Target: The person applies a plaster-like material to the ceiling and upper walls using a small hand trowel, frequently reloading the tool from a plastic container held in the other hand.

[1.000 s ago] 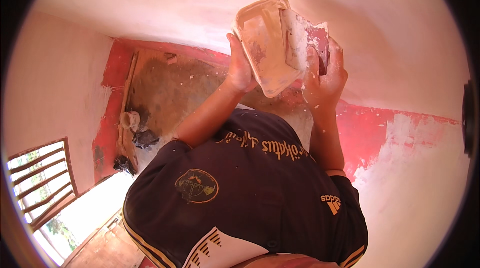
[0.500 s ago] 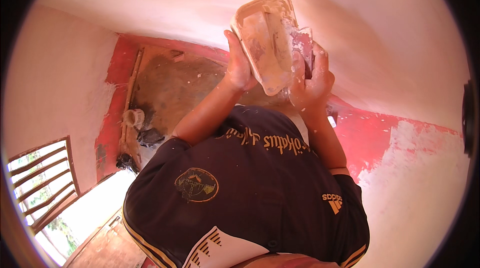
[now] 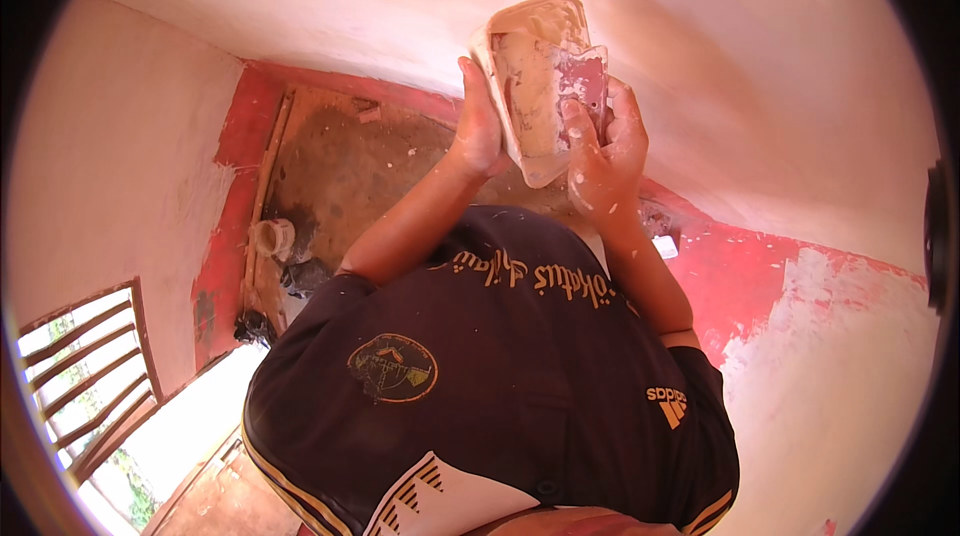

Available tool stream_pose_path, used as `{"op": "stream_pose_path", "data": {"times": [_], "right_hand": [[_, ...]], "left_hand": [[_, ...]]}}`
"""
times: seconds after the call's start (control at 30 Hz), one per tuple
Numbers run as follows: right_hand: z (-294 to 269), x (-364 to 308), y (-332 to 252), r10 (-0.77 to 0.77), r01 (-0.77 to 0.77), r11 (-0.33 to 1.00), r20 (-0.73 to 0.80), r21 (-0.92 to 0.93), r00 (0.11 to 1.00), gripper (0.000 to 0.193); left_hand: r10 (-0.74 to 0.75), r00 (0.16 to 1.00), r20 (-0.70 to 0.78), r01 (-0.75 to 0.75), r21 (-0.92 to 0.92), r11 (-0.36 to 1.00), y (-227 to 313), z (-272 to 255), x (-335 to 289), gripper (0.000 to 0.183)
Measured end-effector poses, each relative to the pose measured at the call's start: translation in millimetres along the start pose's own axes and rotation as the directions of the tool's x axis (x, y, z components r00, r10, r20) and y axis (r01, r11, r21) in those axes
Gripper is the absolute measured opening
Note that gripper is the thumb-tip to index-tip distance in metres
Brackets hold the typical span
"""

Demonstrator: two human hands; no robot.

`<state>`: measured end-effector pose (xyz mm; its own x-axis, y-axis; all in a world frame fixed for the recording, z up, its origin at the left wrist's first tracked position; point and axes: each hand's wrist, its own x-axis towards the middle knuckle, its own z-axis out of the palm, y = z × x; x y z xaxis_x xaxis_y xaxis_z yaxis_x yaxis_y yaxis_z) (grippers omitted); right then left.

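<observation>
First, shirt: dark, mine (image 3: 480, 366), directly below the camera.
Left hand (image 3: 478, 131): closed on the tray (image 3: 541, 176) at its left side, thumb up along the outer wall, fingers mostly out of sight behind or under it.
Right hand (image 3: 612, 161): gripping the scraper (image 3: 588, 76), thumb flat on its maroon face, fingers round the outer edge; pale flecks on my skin.
Tray position: held up beyond my chest, between both hands, leaning; rounded corners, pale paste coating the inside.
Tray handling: looks thin-walled and light, a little flexible, I judge; wet paste on the rim would make it slick. Best hold: low on the long side, palm under, thumb clear of the smeared lip.
Scraper position: over the right part of the tray; whether the blade meets the bottom I cannot tell.
Scraper handling: flat and thin, likely stiff with slight spring, light enough for one hand. Best hold: the maroon part, thumb on top, since the coated part looks slippery.
Floor (image 3: 350, 161): brown, stained, below the tray.
Bucket (image 3: 274, 238): pale, on the left, black plastic (image 3: 303, 277) just beside it.
Walls: red band (image 3: 740, 266) low down, pale coat (image 3: 790, 126) above.
Window (image 3: 85, 366): barred, bright, far left.
</observation>
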<state>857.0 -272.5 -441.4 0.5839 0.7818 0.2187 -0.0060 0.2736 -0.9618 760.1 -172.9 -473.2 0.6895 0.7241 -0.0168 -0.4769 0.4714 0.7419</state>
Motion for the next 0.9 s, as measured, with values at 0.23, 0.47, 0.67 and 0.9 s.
{"op": "stream_pose_path", "data": {"times": [0.23,0.47,0.67,0.9], "right_hand": [[-3,0,4,0.284,-0.264,0.938,-0.061,0.227,0.957,0.028],[1,-18,16,0.413,-0.302,0.845,-0.181,0.442,0.892,0.03],[-12,-22,15,0.432,-0.2,0.793,-0.299,0.576,0.851,0.029],[-22,-25,-1,0.288,0.02,0.813,-0.432,0.582,0.855,0.032]], "left_hand": [[-0.21,0.977,0.043,0.208,0.047,0.977,0,-12,3,0.093],[-0.376,0.924,-0.067,0.379,0.024,0.925,22,-19,-6,0.076],[-0.418,0.905,-0.077,0.421,0.018,0.907,15,-23,-6,0.078],[-0.46,0.865,0.202,0.491,-0.149,0.858,-3,-43,0,0.081]]}}
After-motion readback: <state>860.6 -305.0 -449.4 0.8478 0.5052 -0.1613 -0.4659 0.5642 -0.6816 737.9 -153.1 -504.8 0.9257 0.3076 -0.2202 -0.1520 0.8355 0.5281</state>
